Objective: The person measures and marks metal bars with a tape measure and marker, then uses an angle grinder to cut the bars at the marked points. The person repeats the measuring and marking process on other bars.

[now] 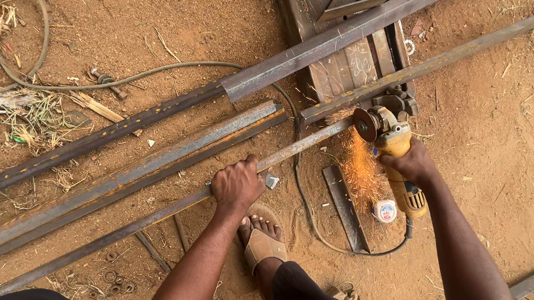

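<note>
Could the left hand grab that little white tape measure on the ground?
Probably not right now. The left hand is wrapped around the steel bar, and the tape measure lies beyond the sparks, under the right hand holding the angle grinder.

Bars [142, 154] left; dirt [503, 133] right prob. free

A single head-worn view looks steeply down, close over the hands, at sandy ground [162, 5].

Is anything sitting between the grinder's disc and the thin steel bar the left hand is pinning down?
Nothing visible: the yellow angle grinder disc already meets the thin rusty steel bar, throwing orange sparks.
</note>
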